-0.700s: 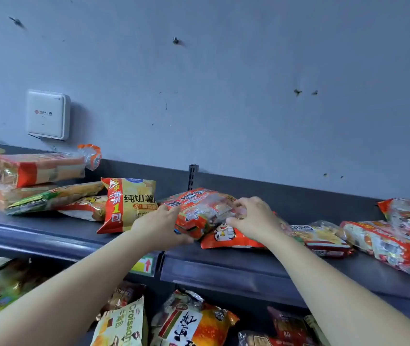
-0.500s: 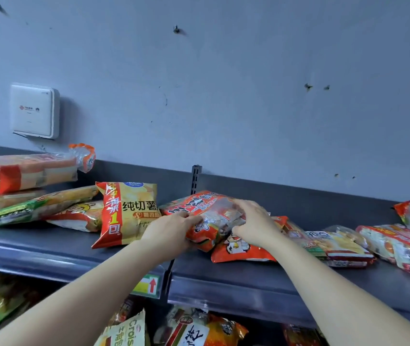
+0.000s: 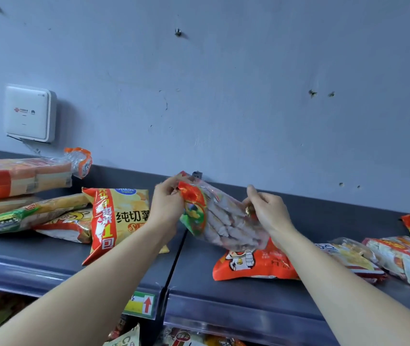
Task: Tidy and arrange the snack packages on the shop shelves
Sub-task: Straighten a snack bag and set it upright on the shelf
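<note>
In the head view, both hands hold one snack package (image 3: 221, 221) above the dark shelf (image 3: 49, 260). The package is transparent with a red and green printed end, and pale pieces show inside. The left hand (image 3: 166, 203) has its fingers curled around the printed end, which is the higher one. The right hand (image 3: 269, 216) pinches the opposite side of the package between thumb and fingers. The package is tilted. Its lower part is over an orange package (image 3: 254, 265) which lies flat on the shelf; I cannot tell if the two touch.

Left of the hands a yellow chips bag (image 3: 121, 216) leans on other flat packages, near a stack of wrapped packs (image 3: 19, 178). More packages (image 3: 403, 260) lie at the right. A white box (image 3: 30, 112) is fixed on the wall. A price label (image 3: 140, 304) sits on the front edge of the shelf.
</note>
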